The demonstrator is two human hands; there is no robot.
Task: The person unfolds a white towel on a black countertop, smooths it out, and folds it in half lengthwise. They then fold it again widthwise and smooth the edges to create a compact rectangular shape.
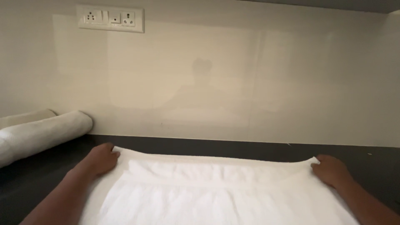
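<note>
Towels come first on my far left: two rolled towels [39,131] lie side by side on the dark countertop [233,146], pushed up against the pale wall [216,75], well apart from my hands. Above them I see a white socket and switch plate [110,18] set into the wall. Moving inward, my left hand [101,158] rests palm down on the far left corner of the white towel [216,191], fingers curled over its edge and pinching the cloth. That towel is spread flat on the counter straight in front of me, its far edge folded over into a thick band running between both hands. On the right, my right hand [330,170] grips the far right corner the same way, fingers closed on the fold, the cloth bunching up slightly at its fingertips.
</note>
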